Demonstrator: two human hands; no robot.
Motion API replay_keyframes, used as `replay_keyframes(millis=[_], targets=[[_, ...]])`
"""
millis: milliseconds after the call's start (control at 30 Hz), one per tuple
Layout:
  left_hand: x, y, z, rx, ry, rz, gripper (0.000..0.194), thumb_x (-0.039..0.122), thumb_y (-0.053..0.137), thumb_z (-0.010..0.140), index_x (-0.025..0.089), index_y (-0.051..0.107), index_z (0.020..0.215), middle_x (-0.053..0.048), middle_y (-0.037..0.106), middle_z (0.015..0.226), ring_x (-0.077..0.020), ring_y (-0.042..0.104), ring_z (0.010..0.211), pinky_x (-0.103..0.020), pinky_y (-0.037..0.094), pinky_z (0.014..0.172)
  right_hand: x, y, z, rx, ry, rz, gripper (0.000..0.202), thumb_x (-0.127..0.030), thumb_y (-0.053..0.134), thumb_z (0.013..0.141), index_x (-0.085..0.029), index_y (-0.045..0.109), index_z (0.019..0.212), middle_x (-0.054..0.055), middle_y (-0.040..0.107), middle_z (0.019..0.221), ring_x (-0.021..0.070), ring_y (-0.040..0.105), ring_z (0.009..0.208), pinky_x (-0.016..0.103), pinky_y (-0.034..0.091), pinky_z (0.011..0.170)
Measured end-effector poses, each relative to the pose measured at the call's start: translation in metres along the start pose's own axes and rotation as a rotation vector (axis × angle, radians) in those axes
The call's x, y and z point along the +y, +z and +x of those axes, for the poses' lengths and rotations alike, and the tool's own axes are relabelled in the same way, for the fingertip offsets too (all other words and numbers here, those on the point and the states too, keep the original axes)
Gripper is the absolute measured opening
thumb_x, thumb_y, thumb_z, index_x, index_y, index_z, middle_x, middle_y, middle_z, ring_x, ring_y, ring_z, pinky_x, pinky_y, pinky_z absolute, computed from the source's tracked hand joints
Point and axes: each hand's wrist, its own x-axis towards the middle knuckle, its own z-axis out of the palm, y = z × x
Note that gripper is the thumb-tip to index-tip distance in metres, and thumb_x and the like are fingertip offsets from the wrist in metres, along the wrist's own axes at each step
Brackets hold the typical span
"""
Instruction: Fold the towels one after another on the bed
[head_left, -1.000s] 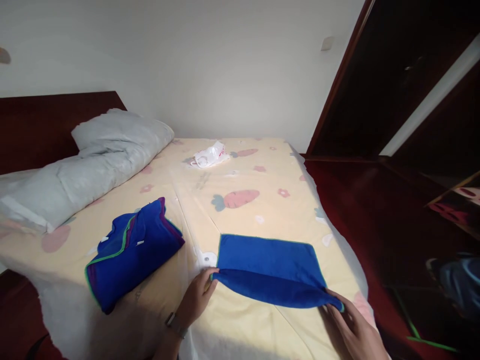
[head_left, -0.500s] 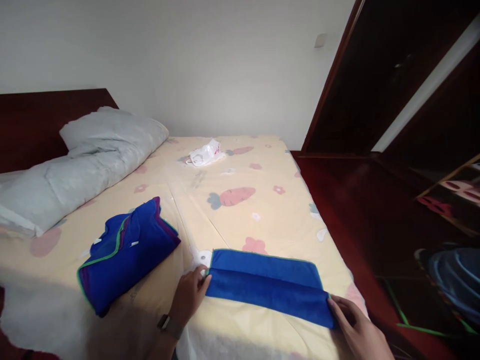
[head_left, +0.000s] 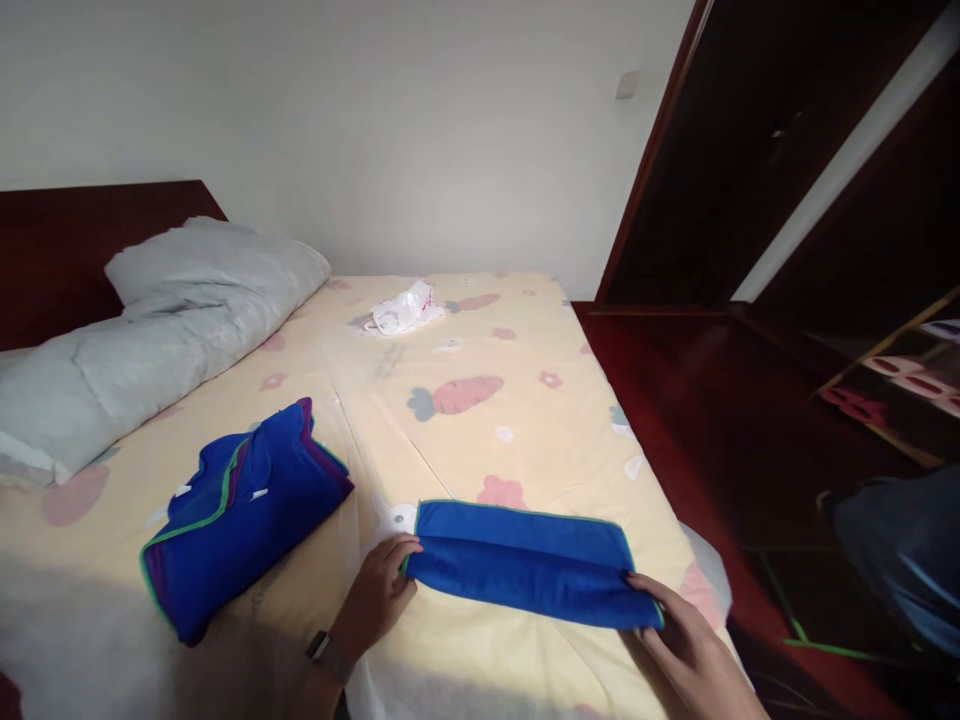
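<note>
A blue towel with thin green edging lies on the bed, its near part folded over so that a strip of the far layer shows behind. My left hand, with a watch on the wrist, pinches the towel's left end at the fold. At the opposite end my right hand grips the near right corner between thumb and fingers, the edge slightly raised. Left of my hands rests a bundle of blue and purple cloths with green trim and small white tags.
The bed's sheet has carrots and flowers on it. A crumpled white plastic bag lies toward the wall, and a grey quilt by the headboard. On the right are the dark red floor and a rack with pink slippers.
My right hand has lifted the towel's near right corner and moved it slightly up and to the left. The left hand keeps its hold on the other end. The view has shifted a little.
</note>
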Motion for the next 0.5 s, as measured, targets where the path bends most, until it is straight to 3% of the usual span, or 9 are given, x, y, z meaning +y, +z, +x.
replay_keyframes(millis=[100,233,367,500], targets=[[-0.004,0.003,0.005,0.039,-0.106,-0.112,0.025,0.023,0.053,0.087,0.023,0.065,0.109,-0.009,0.069,0.118,-0.0255,0.063,0.115,-0.043,0.051,0.102,-0.01,-0.002,0.005,0.018,0.168,0.089,0.051,-0.056,0.056,0.082,-0.024,0.063,0.122,0.007,0.07,0.123,0.0286,0.063,0.115,0.038,0.051,0.1],[-0.001,0.015,0.021,0.15,-0.208,-0.182,0.03,0.046,0.046,0.097,0.021,0.061,0.106,-0.007,0.071,0.1,-0.0225,0.067,0.098,-0.035,0.054,0.09,-0.023,0.001,0.017,0.063,0.345,0.237,0.052,-0.066,0.052,0.084,-0.025,0.063,0.115,0.006,0.07,0.122,0.0282,0.063,0.115,0.036,0.048,0.1],[0.003,0.025,0.044,0.289,-0.321,-0.127,0.04,0.05,0.035,0.1,0.023,0.057,0.081,-0.001,0.065,0.074,-0.019,0.064,0.073,-0.029,0.05,0.07,-0.033,0.006,0.033,0.185,0.441,0.22,0.053,-0.067,0.043,0.087,-0.024,0.065,0.111,0.01,0.068,0.125,0.033,0.058,0.121,0.044,0.042,0.106],[0.003,0.024,0.055,0.332,-0.373,0.0,0.038,0.048,0.033,0.101,0.023,0.061,0.094,-0.003,0.07,0.084,-0.0212,0.066,0.079,-0.03,0.048,0.072,-0.044,0.005,0.04,0.26,0.506,0.134,0.061,-0.067,0.034,0.091,-0.023,0.061,0.123,0.013,0.06,0.139,0.0364,0.053,0.128,0.049,0.037,0.109]])
